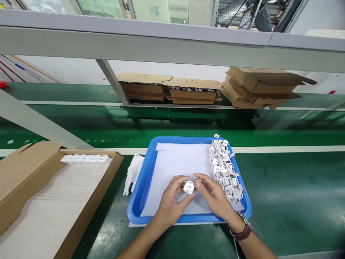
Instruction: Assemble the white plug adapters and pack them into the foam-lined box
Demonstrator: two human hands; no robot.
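We clamp a plug point(189, 187) in our left hand point(172, 201), above the tray point(138, 208); our right hand point(211, 194) is at its side, whether gripping we cannot tell. Right of the grip lie more plugs point(221, 171); left, a cloth point(134, 173) and a carton point(93, 201). Beneath spreads a green bench point(291, 194); beyond, boxes point(192, 94) under a beam point(161, 48).
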